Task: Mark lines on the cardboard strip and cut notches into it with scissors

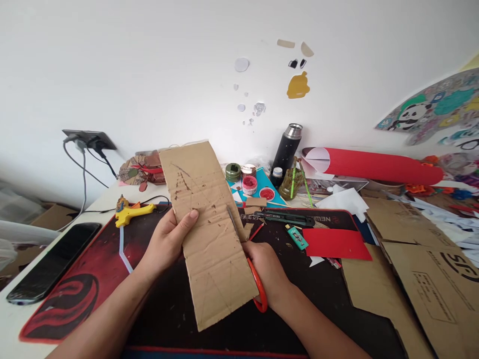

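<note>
A long piece of corrugated cardboard [213,239] with pencil lines and torn brown patches is held up over the desk mat. My left hand [170,239] grips its left edge, thumb on the front face and fingers behind. On the other side, my right hand [267,271] is closed round a pair of scissors [261,294] with red-orange handles. One dark blade shows on the front of the cardboard near its right edge; the other blade is hidden behind. A narrow cardboard strip stands out beside the blade.
A yellow glue gun [134,213] and a phone [54,262] lie at left. Behind are paint jars [249,185], a black thermos [287,149] and a green utility knife [284,218]. Red paper [337,243], a lighter [297,237] and cardboard sheets [430,284] lie at right.
</note>
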### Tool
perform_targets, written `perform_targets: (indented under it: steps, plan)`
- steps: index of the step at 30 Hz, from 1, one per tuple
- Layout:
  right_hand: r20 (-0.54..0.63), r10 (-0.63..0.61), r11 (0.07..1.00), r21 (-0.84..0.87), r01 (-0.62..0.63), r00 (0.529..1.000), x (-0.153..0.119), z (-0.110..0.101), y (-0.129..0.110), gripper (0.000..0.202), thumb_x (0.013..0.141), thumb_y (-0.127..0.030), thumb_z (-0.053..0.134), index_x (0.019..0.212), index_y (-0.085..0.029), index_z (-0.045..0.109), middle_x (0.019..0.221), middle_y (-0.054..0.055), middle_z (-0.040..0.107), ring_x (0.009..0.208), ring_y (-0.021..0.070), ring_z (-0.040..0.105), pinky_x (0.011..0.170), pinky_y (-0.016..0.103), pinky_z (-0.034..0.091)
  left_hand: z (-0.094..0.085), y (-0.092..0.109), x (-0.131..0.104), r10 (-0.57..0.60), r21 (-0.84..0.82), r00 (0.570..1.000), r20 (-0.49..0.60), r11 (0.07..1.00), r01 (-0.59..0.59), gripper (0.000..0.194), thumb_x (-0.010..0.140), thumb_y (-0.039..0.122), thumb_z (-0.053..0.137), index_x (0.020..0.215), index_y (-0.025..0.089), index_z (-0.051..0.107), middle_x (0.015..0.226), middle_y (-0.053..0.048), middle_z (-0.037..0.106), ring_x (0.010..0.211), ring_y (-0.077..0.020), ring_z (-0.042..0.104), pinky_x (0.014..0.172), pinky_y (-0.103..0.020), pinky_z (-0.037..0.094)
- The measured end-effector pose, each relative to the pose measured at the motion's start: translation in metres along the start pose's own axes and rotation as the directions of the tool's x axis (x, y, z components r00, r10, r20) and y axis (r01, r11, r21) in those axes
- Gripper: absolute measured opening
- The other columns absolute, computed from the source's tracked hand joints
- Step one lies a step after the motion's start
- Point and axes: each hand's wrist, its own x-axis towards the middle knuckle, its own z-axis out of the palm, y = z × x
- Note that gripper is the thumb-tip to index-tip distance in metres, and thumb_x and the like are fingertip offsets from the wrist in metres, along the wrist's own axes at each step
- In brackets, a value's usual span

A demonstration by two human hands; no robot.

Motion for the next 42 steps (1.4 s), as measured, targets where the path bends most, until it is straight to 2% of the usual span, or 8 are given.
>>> perform_targets:
  steps: [9, 15, 19, 23, 26, 31, 36, 42]
  plan:
    - [-0.019, 0.038, 0.995, 0.096, -0.036, 0.999, 0.001, 0.012, 0.018, 0.025, 0.094, -0.025, 0.061, 0.090, -0.020, 0.085, 0.084, 0.002, 0.084, 0.092, 0.0312, 0.080, 0.068, 0.027, 0.051, 0.000, -0.002, -0.001, 0.012, -0.004, 0.999, -0.036, 1.000, -0.012, 0.068, 0.069, 0.068, 0.098, 0.109, 0.017, 0.075, 0.100, -0.014, 0.086, 0.088, -0.0352, 0.085, 0.055, -0.029, 0.064]
    - [-0.045, 0.097, 0.984, 0.152, -0.090, 0.994, 0.000, 0.028, 0.028, 0.034, 0.102, -0.034, 0.056, 0.089, -0.020, 0.085, 0.081, 0.004, 0.082, 0.083, 0.0274, 0.076, 0.066, 0.028, 0.050, 0.001, -0.001, -0.003, 0.007, -0.012, 0.997, -0.082, 1.000, -0.008, 0.067, 0.067, 0.067, 0.098, 0.106, 0.018, 0.074, 0.097, -0.013, 0.086, 0.089, -0.0368, 0.085, 0.065, -0.036, 0.069]
    - [-0.040, 0.147, 0.971, 0.195, -0.137, 0.988, 0.002, 0.027, 0.029, 0.031, 0.098, -0.036, 0.061, 0.084, -0.019, 0.083, 0.082, 0.006, 0.082, 0.084, 0.0280, 0.074, 0.066, 0.028, 0.049, -0.002, -0.002, -0.001, -0.012, -0.014, 0.997, -0.083, 1.000, 0.011, 0.066, 0.067, 0.066, 0.098, 0.106, 0.018, 0.074, 0.096, -0.013, 0.085, 0.090, -0.0376, 0.085, 0.065, -0.036, 0.069]
    - [-0.033, 0.202, 0.938, 0.293, -0.183, 0.979, 0.007, 0.025, 0.029, 0.036, 0.097, -0.042, 0.061, 0.076, -0.020, 0.080, 0.074, 0.005, 0.077, 0.079, 0.0269, 0.071, 0.064, 0.029, 0.047, -0.008, -0.004, 0.003, -0.028, -0.049, 0.999, -0.030, 0.998, 0.026, 0.064, 0.072, 0.064, 0.097, 0.111, 0.017, 0.077, 0.105, -0.015, 0.086, 0.098, -0.0395, 0.084, 0.074, -0.041, 0.071]
    - [-0.010, 0.224, 0.918, 0.338, -0.208, 0.974, 0.008, 0.024, 0.029, 0.042, 0.098, -0.044, 0.057, 0.071, -0.019, 0.077, 0.066, 0.004, 0.072, 0.073, 0.0256, 0.069, 0.062, 0.029, 0.045, -0.010, -0.001, 0.006, 0.001, -0.096, 0.998, -0.068, 0.995, -0.007, 0.066, 0.074, 0.067, 0.094, 0.114, 0.018, 0.076, 0.108, -0.015, 0.086, 0.104, -0.0413, 0.083, 0.077, -0.043, 0.072]
    - [0.010, 0.129, 0.954, 0.271, -0.127, 0.992, 0.006, 0.018, 0.023, 0.034, 0.094, -0.038, 0.060, 0.071, -0.019, 0.076, 0.070, 0.002, 0.074, 0.077, 0.0270, 0.072, 0.064, 0.029, 0.044, -0.008, 0.005, 0.009, -0.006, -0.097, 0.988, -0.156, 0.995, -0.010, 0.067, 0.068, 0.063, 0.098, 0.110, 0.016, 0.076, 0.093, -0.012, 0.084, 0.092, -0.0379, 0.084, 0.063, -0.036, 0.069]
    - [0.008, -0.022, 0.990, 0.138, 0.021, 1.000, 0.004, 0.012, 0.016, 0.025, 0.087, -0.026, 0.057, 0.075, -0.021, 0.079, 0.082, 0.002, 0.083, 0.089, 0.0326, 0.077, 0.069, 0.031, 0.045, -0.010, 0.005, 0.008, 0.005, -0.037, 0.989, -0.150, 0.999, -0.011, 0.058, 0.070, 0.059, 0.095, 0.103, 0.016, 0.076, 0.083, -0.010, 0.081, 0.069, -0.0317, 0.081, 0.047, -0.030, 0.061]
    - [0.012, -0.097, 0.995, 0.035, 0.096, 0.995, 0.003, 0.007, 0.014, 0.021, 0.084, -0.023, 0.060, 0.077, -0.021, 0.080, 0.084, 0.002, 0.085, 0.091, 0.0358, 0.079, 0.070, 0.031, 0.047, -0.010, 0.006, 0.008, 0.059, -0.044, 0.990, -0.132, 0.997, -0.065, 0.059, 0.067, 0.060, 0.098, 0.101, 0.016, 0.077, 0.091, -0.013, 0.083, 0.087, -0.0364, 0.084, 0.058, -0.032, 0.067]
